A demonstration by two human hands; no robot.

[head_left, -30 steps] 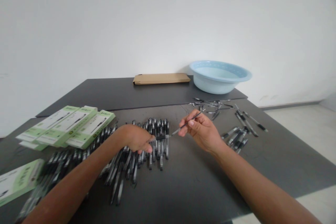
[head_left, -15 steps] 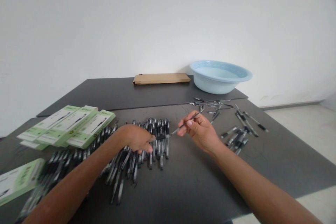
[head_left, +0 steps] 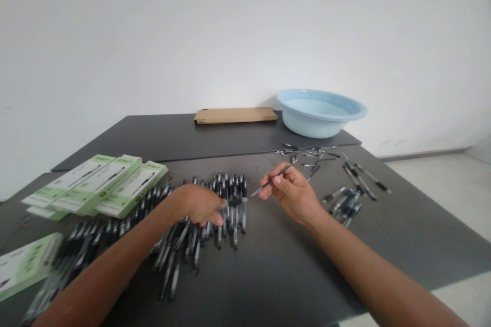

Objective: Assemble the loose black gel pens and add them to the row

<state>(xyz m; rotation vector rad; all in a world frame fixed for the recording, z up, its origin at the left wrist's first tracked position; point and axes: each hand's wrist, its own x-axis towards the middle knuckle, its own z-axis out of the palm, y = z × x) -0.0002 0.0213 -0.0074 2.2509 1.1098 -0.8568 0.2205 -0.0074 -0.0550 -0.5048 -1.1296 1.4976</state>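
Observation:
My left hand (head_left: 199, 204) is closed around a pen barrel (head_left: 235, 203) with a black grip, its front end pointing right. In my right hand (head_left: 293, 191) a thin dark pen refill (head_left: 273, 180) is pinched between thumb and fingers, slanting down to the left. The refill's lower end meets the barrel's front end; whether it is inside cannot be made out. Under and around my left hand lie many clear pens with black grips (head_left: 226, 225), spread in rows. My left forearm hides part of them.
Green and white pen boxes (head_left: 130, 189) are stacked at the left, with another box (head_left: 28, 265) nearer. A flat cardboard piece (head_left: 236, 115) and a blue basin (head_left: 322, 117) stand at the back. Small pen parts (head_left: 307, 152) and several pens (head_left: 347, 204) lie at the right.
Hardly anything differs. Both hands hold the same pose, with the barrel and refill still end to end; the view has shifted very slightly.

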